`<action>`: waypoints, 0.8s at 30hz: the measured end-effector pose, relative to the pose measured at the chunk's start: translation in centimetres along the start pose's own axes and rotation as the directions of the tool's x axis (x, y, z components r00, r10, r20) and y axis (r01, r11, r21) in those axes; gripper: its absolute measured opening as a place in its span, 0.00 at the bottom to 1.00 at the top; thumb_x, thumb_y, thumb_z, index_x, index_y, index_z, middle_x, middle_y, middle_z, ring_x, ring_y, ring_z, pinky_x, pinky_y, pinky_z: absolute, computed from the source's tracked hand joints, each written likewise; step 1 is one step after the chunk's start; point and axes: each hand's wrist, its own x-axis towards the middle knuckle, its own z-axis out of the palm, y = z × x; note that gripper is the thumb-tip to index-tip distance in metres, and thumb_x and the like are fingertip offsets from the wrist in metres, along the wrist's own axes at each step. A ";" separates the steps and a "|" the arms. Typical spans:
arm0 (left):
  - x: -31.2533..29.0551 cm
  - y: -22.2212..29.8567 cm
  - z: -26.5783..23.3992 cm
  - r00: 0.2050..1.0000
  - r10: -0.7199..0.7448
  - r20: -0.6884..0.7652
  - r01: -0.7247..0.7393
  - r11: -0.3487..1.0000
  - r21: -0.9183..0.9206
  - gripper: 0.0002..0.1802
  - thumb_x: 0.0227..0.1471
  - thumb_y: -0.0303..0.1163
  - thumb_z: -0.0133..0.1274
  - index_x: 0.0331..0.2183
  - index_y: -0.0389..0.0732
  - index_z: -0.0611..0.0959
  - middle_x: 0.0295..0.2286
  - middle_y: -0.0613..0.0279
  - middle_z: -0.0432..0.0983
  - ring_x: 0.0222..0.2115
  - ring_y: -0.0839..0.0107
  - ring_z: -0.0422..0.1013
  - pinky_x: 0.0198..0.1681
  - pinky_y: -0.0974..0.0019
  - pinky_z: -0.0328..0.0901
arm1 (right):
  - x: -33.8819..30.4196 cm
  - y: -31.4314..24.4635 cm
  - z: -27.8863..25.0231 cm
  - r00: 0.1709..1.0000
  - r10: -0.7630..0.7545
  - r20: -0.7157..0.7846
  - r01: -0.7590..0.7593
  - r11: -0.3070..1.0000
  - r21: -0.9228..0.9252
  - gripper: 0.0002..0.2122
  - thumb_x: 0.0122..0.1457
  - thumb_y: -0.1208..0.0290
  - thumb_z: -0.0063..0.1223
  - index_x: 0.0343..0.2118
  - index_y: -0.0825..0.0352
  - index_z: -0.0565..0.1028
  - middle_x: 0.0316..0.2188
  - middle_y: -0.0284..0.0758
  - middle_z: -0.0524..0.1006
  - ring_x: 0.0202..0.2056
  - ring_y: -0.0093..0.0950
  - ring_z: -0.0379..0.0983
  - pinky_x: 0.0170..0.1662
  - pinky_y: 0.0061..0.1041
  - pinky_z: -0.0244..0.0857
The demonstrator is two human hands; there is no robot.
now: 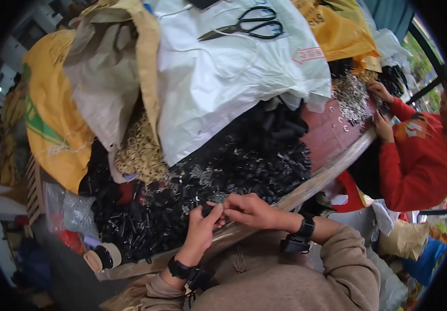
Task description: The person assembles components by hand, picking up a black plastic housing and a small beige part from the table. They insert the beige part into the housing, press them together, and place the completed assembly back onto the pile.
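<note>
At the near edge of the work table my two hands meet over a heap of small black parts [233,171]. My left hand [198,234] is closed on a small black part [208,210], gripped between thumb and fingers. Close against it, my right hand [249,210] has its fingers curled and the tips pinched together beside that part. Whatever lies between the right fingertips is too small or hidden to make out. Small metal pieces [195,179] are scattered among the black parts just beyond my hands.
A brown-lined sack spills tan rings [143,155] at the left. Scissors [254,26] lie on a white sack [197,103]. A wooden rail [332,176] edges the table. At right, a person in a red top [415,160] handles silvery metal pieces [351,96]. Tape rolls [107,255] sit near left.
</note>
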 end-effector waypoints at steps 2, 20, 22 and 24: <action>0.0 0.1 0.0 1.000 -0.017 0.013 0.017 1.000 0.006 0.07 0.46 0.31 0.49 0.22 0.39 0.73 0.17 0.68 0.68 0.17 0.80 0.64 0.19 0.78 0.58 | 0.1 0.0 0.1 1.000 0.005 -0.025 -0.005 1.000 0.010 0.05 0.53 0.73 0.43 0.27 0.69 0.65 0.19 0.34 0.71 0.23 0.19 0.68 0.26 0.18 0.61; 0.0 -0.3 -0.9 0.941 -0.057 0.333 0.202 0.886 -0.417 0.16 0.49 0.34 0.45 0.39 0.37 0.66 0.27 0.63 0.68 0.24 0.78 0.65 0.22 0.77 0.60 | -0.3 0.6 0.1 0.984 0.172 -0.045 -0.158 0.963 0.219 0.04 0.51 0.74 0.45 0.25 0.69 0.67 0.20 0.28 0.68 0.21 0.14 0.60 0.23 0.13 0.56; 0.0 -0.6 -1.4 0.952 -0.098 0.290 0.189 0.933 -0.306 0.19 0.50 0.36 0.43 0.43 0.36 0.65 0.29 0.62 0.68 0.25 0.77 0.66 0.25 0.76 0.62 | -0.3 0.1 0.0 0.988 0.128 -0.089 -0.127 0.992 0.015 0.01 0.48 0.78 0.47 0.23 0.68 0.69 0.19 0.32 0.69 0.21 0.19 0.63 0.24 0.17 0.58; 0.1 -0.8 -1.5 0.956 -0.118 0.267 0.187 0.950 -0.250 0.21 0.51 0.36 0.43 0.44 0.36 0.64 0.31 0.62 0.68 0.26 0.76 0.66 0.26 0.76 0.62 | -0.2 0.1 0.0 0.993 0.035 -0.111 -0.044 0.995 -0.084 0.01 0.47 0.78 0.48 0.23 0.68 0.69 0.19 0.32 0.68 0.21 0.21 0.63 0.24 0.18 0.58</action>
